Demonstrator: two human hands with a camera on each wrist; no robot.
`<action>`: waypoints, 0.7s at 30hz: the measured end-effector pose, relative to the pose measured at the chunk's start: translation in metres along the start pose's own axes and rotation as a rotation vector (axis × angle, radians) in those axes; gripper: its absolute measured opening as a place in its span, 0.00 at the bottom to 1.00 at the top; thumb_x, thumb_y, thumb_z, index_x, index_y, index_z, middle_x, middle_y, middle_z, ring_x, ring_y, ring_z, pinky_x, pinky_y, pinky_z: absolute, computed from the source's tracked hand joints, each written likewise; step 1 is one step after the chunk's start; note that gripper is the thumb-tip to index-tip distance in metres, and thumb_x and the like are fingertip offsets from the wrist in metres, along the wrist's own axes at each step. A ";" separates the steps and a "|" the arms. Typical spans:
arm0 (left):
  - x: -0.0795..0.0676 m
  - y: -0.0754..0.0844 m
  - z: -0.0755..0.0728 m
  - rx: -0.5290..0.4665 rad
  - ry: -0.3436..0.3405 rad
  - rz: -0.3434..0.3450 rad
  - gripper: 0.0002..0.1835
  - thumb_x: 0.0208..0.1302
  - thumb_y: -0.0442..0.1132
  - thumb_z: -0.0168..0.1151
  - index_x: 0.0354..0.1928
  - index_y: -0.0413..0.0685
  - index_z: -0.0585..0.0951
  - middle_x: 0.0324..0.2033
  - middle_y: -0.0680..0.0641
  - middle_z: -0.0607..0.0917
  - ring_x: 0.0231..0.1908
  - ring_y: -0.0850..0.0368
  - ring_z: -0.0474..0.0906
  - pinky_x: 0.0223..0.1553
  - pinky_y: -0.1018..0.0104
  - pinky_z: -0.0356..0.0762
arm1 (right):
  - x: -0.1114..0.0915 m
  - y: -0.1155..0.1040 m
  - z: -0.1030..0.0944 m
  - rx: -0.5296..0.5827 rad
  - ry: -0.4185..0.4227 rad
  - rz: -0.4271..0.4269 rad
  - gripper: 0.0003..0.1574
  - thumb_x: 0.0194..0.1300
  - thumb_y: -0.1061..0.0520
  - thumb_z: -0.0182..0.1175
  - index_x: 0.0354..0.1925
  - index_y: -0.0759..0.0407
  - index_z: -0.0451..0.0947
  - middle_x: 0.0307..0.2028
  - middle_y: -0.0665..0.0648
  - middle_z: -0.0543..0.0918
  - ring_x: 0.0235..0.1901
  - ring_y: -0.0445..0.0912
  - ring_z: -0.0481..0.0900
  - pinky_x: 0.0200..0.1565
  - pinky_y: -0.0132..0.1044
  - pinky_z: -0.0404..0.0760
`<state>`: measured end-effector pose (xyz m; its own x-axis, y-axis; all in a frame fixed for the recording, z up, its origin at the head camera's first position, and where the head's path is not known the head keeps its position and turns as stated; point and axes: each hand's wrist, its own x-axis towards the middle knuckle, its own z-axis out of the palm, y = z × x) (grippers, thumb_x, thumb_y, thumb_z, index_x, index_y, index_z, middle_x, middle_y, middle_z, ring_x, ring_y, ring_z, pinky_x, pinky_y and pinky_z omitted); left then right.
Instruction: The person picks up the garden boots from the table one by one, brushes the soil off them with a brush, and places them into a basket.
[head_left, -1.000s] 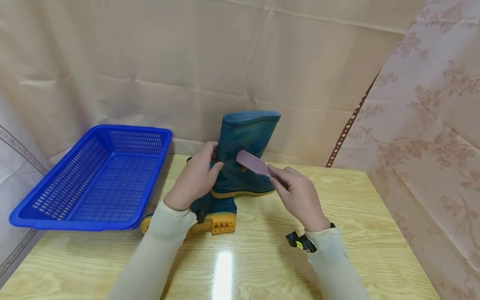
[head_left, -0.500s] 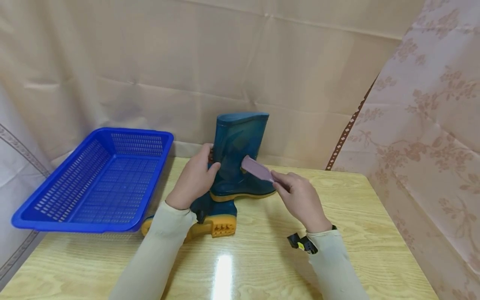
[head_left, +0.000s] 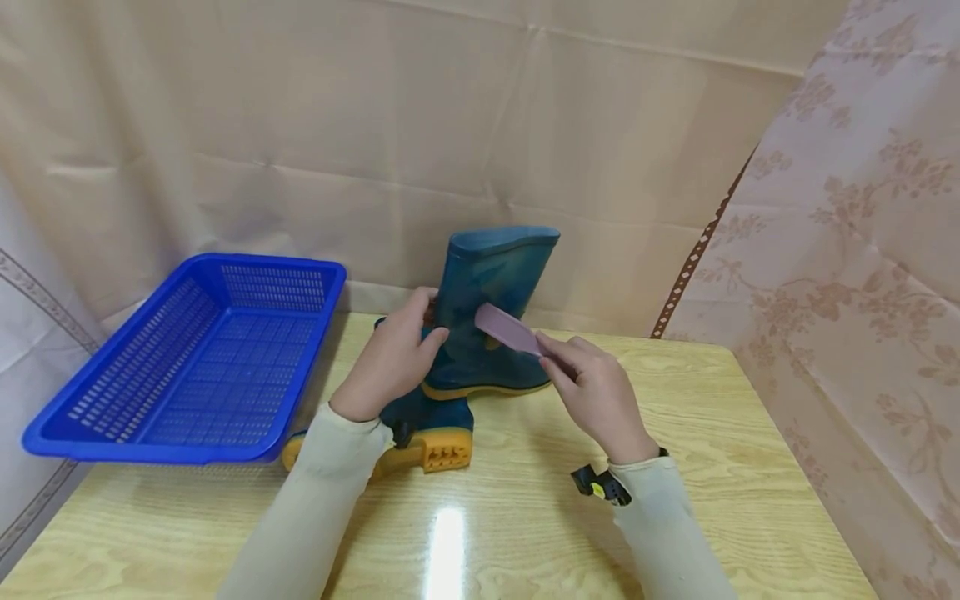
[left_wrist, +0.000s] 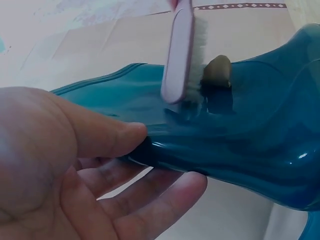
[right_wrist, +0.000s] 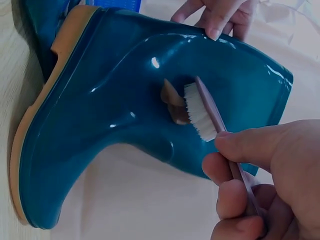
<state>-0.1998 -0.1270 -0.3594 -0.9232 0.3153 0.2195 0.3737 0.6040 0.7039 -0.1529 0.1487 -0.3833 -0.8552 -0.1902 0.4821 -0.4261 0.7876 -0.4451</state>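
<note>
A teal rubber boot (head_left: 487,283) with a yellow sole stands tilted, its shaft leaning right and its toe pointing right. My left hand (head_left: 393,354) grips the back of its shaft, thumb on the near side and fingers behind, as the left wrist view (left_wrist: 110,165) shows. In my right hand (head_left: 596,392) is the handle of a mauve brush (head_left: 506,327). Its white bristles (right_wrist: 200,114) meet the boot's side, right at a brown patch (right_wrist: 174,102). A second boot (head_left: 431,421) lies on its side beneath, partly hidden by my left forearm.
A blue plastic basket (head_left: 247,333) with perforated sides stands at the left. Beneath everything is a wood-grain table (head_left: 540,517). A beige cloth (head_left: 337,125) hangs behind it, and a flowered cloth (head_left: 862,275) hangs at the right.
The boot's shaft swung left to near upright, then back to leaning right. My brush slid down and right along it, then up and left again. Both hands kept their grips.
</note>
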 end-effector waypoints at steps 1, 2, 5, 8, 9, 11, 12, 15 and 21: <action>0.000 -0.001 0.000 -0.009 0.002 -0.009 0.25 0.80 0.41 0.55 0.72 0.48 0.64 0.57 0.42 0.80 0.53 0.45 0.80 0.55 0.46 0.81 | 0.000 0.000 0.000 -0.007 -0.006 0.004 0.23 0.71 0.58 0.68 0.63 0.52 0.83 0.30 0.50 0.81 0.21 0.42 0.67 0.23 0.34 0.63; 0.001 -0.002 -0.001 -0.021 0.005 -0.020 0.25 0.80 0.40 0.55 0.73 0.48 0.64 0.58 0.41 0.80 0.54 0.45 0.80 0.56 0.45 0.80 | 0.000 0.001 -0.001 -0.012 -0.013 0.010 0.23 0.71 0.58 0.68 0.63 0.52 0.83 0.30 0.50 0.82 0.21 0.42 0.67 0.23 0.34 0.63; 0.001 -0.005 -0.002 -0.053 0.014 -0.065 0.25 0.80 0.41 0.55 0.73 0.48 0.63 0.61 0.41 0.79 0.59 0.44 0.78 0.60 0.44 0.78 | 0.001 0.002 -0.002 -0.028 -0.043 0.022 0.23 0.71 0.57 0.67 0.63 0.53 0.83 0.31 0.51 0.83 0.22 0.43 0.67 0.23 0.34 0.64; 0.003 -0.007 -0.003 -0.071 0.022 -0.103 0.27 0.80 0.41 0.55 0.74 0.48 0.62 0.63 0.40 0.78 0.61 0.43 0.76 0.62 0.43 0.76 | 0.001 0.004 -0.003 -0.042 -0.080 0.035 0.23 0.72 0.57 0.67 0.63 0.53 0.83 0.32 0.51 0.83 0.23 0.43 0.68 0.23 0.34 0.65; 0.003 -0.007 -0.003 -0.071 0.025 -0.110 0.27 0.80 0.41 0.55 0.75 0.47 0.62 0.63 0.40 0.77 0.61 0.43 0.76 0.62 0.43 0.76 | 0.002 0.005 -0.004 -0.047 -0.091 0.039 0.23 0.72 0.57 0.67 0.63 0.54 0.83 0.32 0.51 0.83 0.23 0.43 0.68 0.24 0.35 0.65; 0.004 -0.008 -0.003 -0.066 0.028 -0.108 0.27 0.80 0.41 0.55 0.75 0.46 0.62 0.62 0.40 0.78 0.60 0.43 0.76 0.62 0.43 0.77 | 0.001 0.006 -0.005 -0.049 -0.105 0.048 0.22 0.71 0.58 0.67 0.62 0.54 0.83 0.31 0.51 0.83 0.23 0.43 0.68 0.24 0.35 0.66; 0.004 -0.008 -0.003 -0.061 0.028 -0.099 0.27 0.80 0.41 0.55 0.74 0.46 0.62 0.61 0.40 0.78 0.60 0.43 0.76 0.61 0.43 0.77 | 0.001 0.007 -0.006 -0.048 -0.107 0.051 0.22 0.71 0.58 0.67 0.62 0.54 0.83 0.31 0.50 0.83 0.23 0.43 0.68 0.24 0.35 0.66; 0.004 -0.007 -0.003 -0.057 0.021 -0.061 0.25 0.80 0.40 0.55 0.73 0.46 0.64 0.59 0.41 0.79 0.58 0.44 0.77 0.60 0.44 0.78 | 0.001 0.008 -0.005 -0.027 -0.085 0.050 0.22 0.71 0.58 0.67 0.62 0.53 0.84 0.30 0.50 0.82 0.23 0.43 0.68 0.24 0.35 0.65; 0.000 -0.003 -0.004 -0.057 -0.009 -0.011 0.24 0.79 0.40 0.56 0.71 0.48 0.65 0.58 0.43 0.80 0.58 0.45 0.78 0.58 0.44 0.79 | 0.001 0.007 -0.005 -0.001 -0.068 0.012 0.22 0.72 0.57 0.67 0.63 0.51 0.83 0.32 0.50 0.83 0.23 0.42 0.69 0.24 0.34 0.66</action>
<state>-0.2019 -0.1321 -0.3587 -0.9262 0.3159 0.2058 0.3579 0.5649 0.7435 -0.1556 0.1568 -0.3823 -0.8785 -0.2200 0.4242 -0.4153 0.7904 -0.4503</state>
